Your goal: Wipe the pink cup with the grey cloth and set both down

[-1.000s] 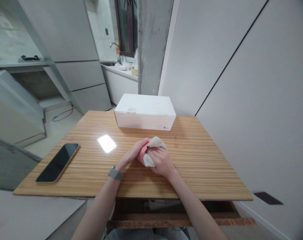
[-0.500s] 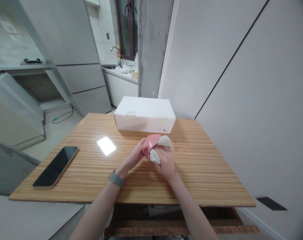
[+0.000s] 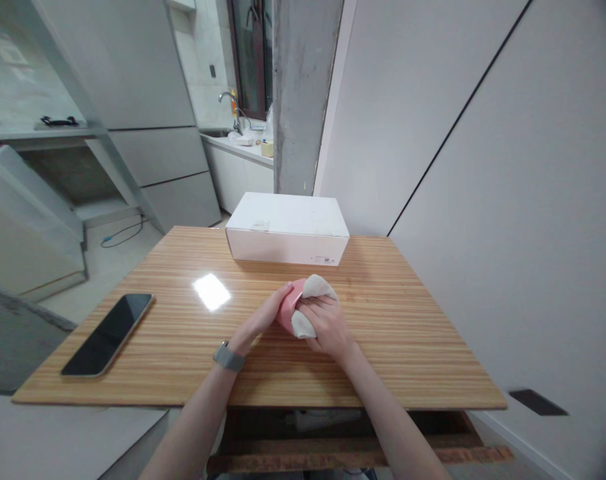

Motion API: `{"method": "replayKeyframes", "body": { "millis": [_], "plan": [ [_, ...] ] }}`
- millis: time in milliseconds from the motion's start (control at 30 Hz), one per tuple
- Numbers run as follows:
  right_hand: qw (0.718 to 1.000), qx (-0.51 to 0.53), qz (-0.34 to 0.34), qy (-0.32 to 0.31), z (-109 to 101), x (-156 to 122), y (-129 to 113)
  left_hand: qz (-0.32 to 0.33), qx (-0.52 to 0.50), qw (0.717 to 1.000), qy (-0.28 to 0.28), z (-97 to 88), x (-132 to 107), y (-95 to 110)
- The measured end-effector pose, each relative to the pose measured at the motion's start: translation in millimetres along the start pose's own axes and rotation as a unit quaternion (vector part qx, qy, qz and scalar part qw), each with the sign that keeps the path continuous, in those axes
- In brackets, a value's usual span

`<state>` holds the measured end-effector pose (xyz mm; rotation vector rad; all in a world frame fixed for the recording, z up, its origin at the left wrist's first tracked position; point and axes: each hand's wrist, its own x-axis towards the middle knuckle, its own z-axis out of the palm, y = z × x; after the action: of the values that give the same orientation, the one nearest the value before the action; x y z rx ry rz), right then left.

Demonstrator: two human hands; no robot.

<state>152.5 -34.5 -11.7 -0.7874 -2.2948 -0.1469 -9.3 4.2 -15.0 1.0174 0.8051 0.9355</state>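
Observation:
Over the middle of the table, a glossy pink bowl [image 3: 285, 313] is tilted towards my right side. My left hand [image 3: 267, 313] grips its left outer side, with the fingers partly hidden behind it. My right hand [image 3: 329, 325] is closed on a white cloth [image 3: 319, 286], pushed against the bowl's opening. Parts of the cloth stick out above and below the right-hand fingers. The bowl's inside is mostly covered by the cloth and that hand.
A closed white box [image 3: 287, 245] stands at the table's far edge, just beyond my hands. On the left lies a black-screened phone [image 3: 109, 335]. The wood-grain table [image 3: 413, 347] has an open drawer [image 3: 293, 448] below its front edge. A white wall [image 3: 483, 200] rises on the right.
The bowl has come slightly nearer and to the left, and its opening has turned. My right hand has shifted with the cloth, still against the bowl; my left hand keeps its grip.

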Motion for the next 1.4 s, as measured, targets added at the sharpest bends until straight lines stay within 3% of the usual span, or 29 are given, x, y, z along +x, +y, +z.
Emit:
{"method": "replayKeyframes", "body": {
  "millis": [167, 333, 400, 500, 700, 867, 1067, 1167, 1400],
  "plan": [
    [0.997, 0.039, 0.070, 0.024, 0, -3, 5, 0.052, 0.028, 0.998, 0.009, 4.4, -1, -1],
    [0.987, 0.051, 0.135, 0.073, 3, -3, 9, 0.035, -0.054, 0.996, -0.063, 6.6, -1, -7],
    [0.988, 0.038, 0.129, 0.079, 3, -2, 8, 0.037, -0.114, 0.990, -0.075, 6.4, 0, -8],
    [0.996, 0.000, 0.077, 0.040, 2, -1, 4, 0.030, -0.167, 0.983, -0.068, 5.1, 0, -7],
    [0.999, -0.032, -0.029, -0.015, -1, 2, -4, -0.036, -0.155, 0.986, -0.058, 1.6, -2, -4],
    [1.000, -0.007, 0.004, -0.011, -2, 1, -3, 0.018, -0.016, 1.000, -0.011, -1.6, 5, -8],
    [0.998, 0.029, 0.052, 0.006, -1, -1, 1, 0.126, 0.096, 0.987, -0.001, 0.6, 11, -13],
    [0.995, 0.039, 0.083, 0.025, -3, 0, 1, 0.138, 0.092, 0.986, 0.000, 2.8, 9, -15],
    [0.991, 0.025, 0.120, 0.047, -6, 4, 1, 0.056, -0.040, 0.997, -0.043, 3.9, 2, -14]
  ]
}}
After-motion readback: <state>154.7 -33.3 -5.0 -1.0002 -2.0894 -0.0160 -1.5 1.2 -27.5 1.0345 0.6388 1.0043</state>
